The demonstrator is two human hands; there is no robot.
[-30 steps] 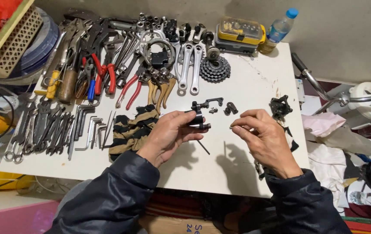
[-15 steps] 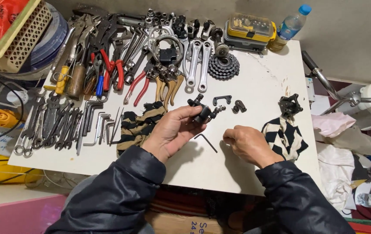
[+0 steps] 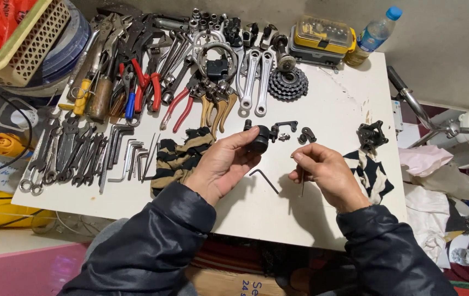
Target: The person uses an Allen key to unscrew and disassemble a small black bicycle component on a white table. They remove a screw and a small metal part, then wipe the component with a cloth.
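My left hand (image 3: 226, 164) grips a small black metal part (image 3: 259, 140) between thumb and fingers, just above the white table (image 3: 333, 104). My right hand (image 3: 325, 175) pinches a thin metal rod or key (image 3: 302, 183) that points down toward the table. A black hex key (image 3: 264, 178) lies on the table between the two hands. Small black brackets (image 3: 285, 128) and links (image 3: 307, 134) lie just beyond the hands. A black mechanical piece (image 3: 371, 135) sits on a black-and-white cloth (image 3: 374, 175) to the right.
Pliers (image 3: 146, 85), wrenches (image 3: 64, 153), hex keys (image 3: 130, 156), crank arms (image 3: 256, 77) and a gear cluster (image 3: 288, 83) cover the table's left and back. A striped cloth (image 3: 179, 156), a yellow case (image 3: 322, 35), a water bottle (image 3: 374, 34) and a basket (image 3: 15, 49) are around.
My right hand has lifted off the table and now pinches a thin rod. The left hand has turned the black part slightly; the hex key stays on the table.
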